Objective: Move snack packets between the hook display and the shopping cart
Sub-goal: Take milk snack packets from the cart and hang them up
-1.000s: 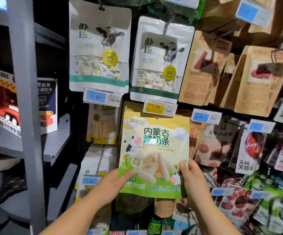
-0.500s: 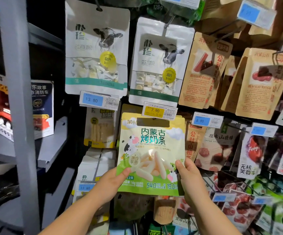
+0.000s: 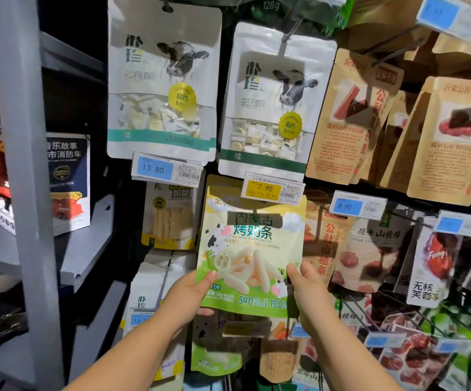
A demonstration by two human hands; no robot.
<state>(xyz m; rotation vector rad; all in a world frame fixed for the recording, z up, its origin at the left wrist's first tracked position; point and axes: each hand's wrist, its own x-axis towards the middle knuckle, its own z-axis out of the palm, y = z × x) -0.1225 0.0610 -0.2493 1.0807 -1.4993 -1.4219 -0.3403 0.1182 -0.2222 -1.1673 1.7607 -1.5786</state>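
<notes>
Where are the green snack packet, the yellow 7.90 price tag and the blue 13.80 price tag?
green snack packet point(image 3: 252, 258): head view, middle of its front.
yellow 7.90 price tag point(image 3: 265, 189): head view, on the printed price.
blue 13.80 price tag point(image 3: 155, 168): head view, on the printed price.

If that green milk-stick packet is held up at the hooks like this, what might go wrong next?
1. The top of the milk-stick packet sits behind the yellow 7.90 price tag, so it could snag on the tag or knock it askew.
2. The left hand and right hand pinch only its lower corners. The top may flop and miss the hook, which is hidden here.
</notes>
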